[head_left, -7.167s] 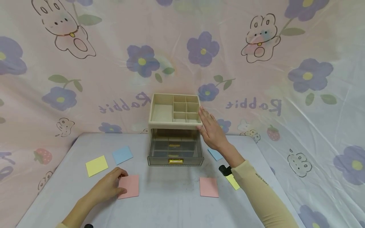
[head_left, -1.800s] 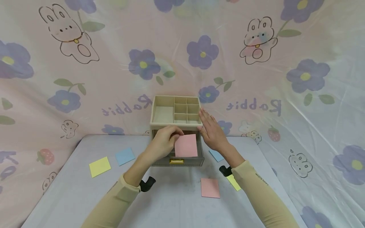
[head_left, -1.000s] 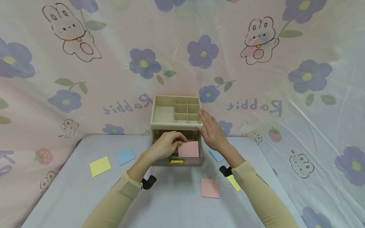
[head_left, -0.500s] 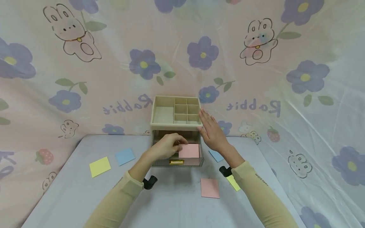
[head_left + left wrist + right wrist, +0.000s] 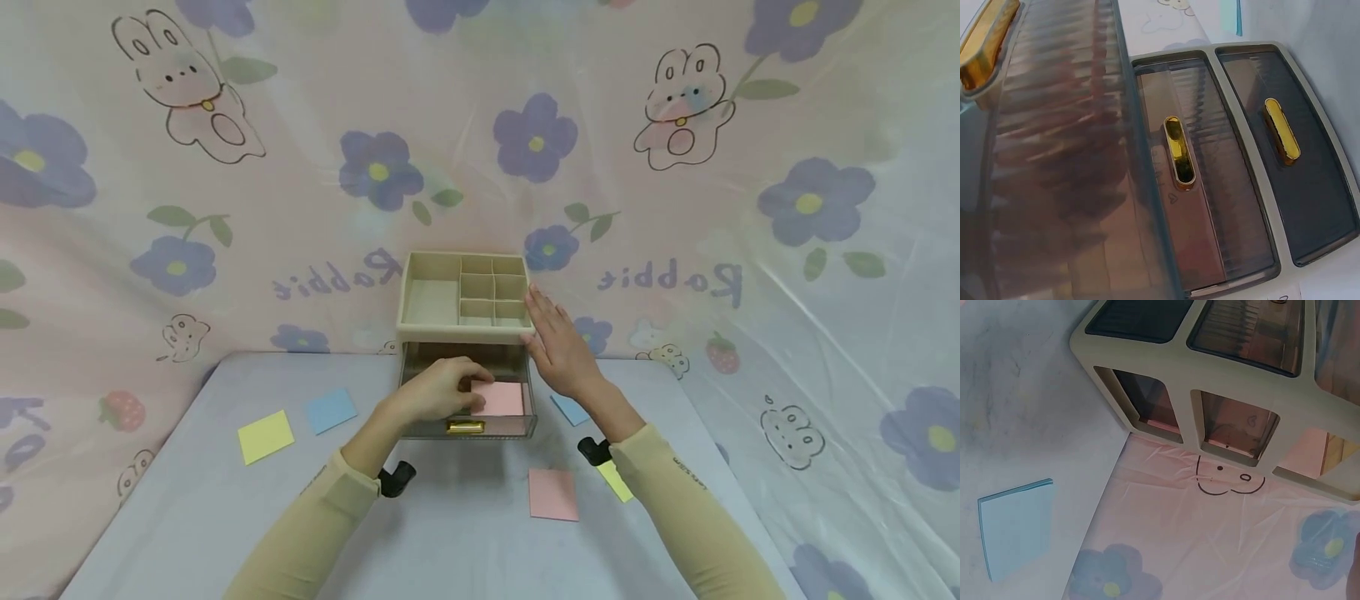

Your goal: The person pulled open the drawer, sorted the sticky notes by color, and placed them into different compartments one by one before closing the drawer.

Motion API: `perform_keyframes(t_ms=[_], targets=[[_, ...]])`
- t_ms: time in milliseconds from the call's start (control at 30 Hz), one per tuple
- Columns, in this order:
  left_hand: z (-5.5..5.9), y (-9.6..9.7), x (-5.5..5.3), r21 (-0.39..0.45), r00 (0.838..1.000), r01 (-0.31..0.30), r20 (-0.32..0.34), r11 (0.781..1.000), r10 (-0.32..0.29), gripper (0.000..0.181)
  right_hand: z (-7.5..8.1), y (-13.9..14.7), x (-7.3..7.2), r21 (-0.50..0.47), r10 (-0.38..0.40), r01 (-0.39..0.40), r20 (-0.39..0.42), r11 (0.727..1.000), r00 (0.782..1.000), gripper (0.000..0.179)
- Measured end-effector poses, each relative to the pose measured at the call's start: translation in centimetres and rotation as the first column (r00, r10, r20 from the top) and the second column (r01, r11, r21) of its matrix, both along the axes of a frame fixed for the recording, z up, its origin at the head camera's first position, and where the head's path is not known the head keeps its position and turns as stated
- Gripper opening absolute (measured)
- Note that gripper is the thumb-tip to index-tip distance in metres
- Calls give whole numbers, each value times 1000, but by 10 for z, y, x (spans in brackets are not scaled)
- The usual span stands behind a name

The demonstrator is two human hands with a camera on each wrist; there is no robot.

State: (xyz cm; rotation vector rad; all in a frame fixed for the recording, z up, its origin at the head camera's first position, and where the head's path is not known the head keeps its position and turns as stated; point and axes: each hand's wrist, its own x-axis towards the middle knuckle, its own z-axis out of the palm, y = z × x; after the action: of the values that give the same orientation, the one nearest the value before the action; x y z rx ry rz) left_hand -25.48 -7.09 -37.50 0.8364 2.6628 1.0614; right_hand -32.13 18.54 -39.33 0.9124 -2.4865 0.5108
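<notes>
A beige desktop organizer (image 5: 431,302) stands at the back of the table with its smoky, see-through top drawer (image 5: 427,427) pulled out. My left hand (image 5: 442,390) reaches into this drawer, thumb and fingers at the left edge of a pink sticky note pad (image 5: 501,398). The pad is low in the drawer, its near part visible through the front wall. In the left wrist view the drawer front hides that hand. My right hand (image 5: 557,343) lies with extended fingers against the organizer's right side.
On the left lie a yellow pad (image 5: 266,437) and a blue pad (image 5: 331,411). On the right are a second pink pad (image 5: 553,494), a blue pad (image 5: 1017,528) and a yellow pad (image 5: 615,481) partly under the sleeve. Two lower drawers (image 5: 1210,169) are closed. A patterned cloth (image 5: 465,167) hangs behind.
My left hand has picked the pink pad off the table's left, carried it over the drawer and lowered it inside. The right hand has stayed against the organizer.
</notes>
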Motion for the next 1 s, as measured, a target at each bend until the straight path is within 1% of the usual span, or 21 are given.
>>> perform_keyframes(t_ms=[200, 367, 533, 667, 833, 933, 1000], targets=[[-1, 0, 0, 2, 1000, 7, 16, 1000, -7, 33, 2, 1, 2, 9, -11, 11, 25, 1000, 1000, 66], [-1, 1, -1, -5, 1000, -6, 19, 1000, 6, 36, 3, 0, 2, 21, -17, 17, 14, 1000, 1000, 67], [0, 2, -1, -6, 1000, -10, 30, 1000, 11, 39, 4, 0, 3, 5, -10, 10, 11, 1000, 1000, 67], [1, 2, 0, -10, 1000, -13, 19, 1000, 13, 39, 4, -1, 5, -13, -19, 19, 9, 1000, 1000, 65], [4, 1, 2, -17, 998, -41, -45, 999, 40, 38, 4, -2, 11, -81, -14, 17, 35, 997, 999, 62], [8, 2, 3, -30, 992, -56, -111, 998, 52, 40, 3, -2, 13, -130, -14, 19, 40, 991, 999, 60], [11, 3, 5, -42, 983, -68, -172, 997, 60, 41, 3, -3, 17, -174, -10, 19, 49, 985, 999, 59]])
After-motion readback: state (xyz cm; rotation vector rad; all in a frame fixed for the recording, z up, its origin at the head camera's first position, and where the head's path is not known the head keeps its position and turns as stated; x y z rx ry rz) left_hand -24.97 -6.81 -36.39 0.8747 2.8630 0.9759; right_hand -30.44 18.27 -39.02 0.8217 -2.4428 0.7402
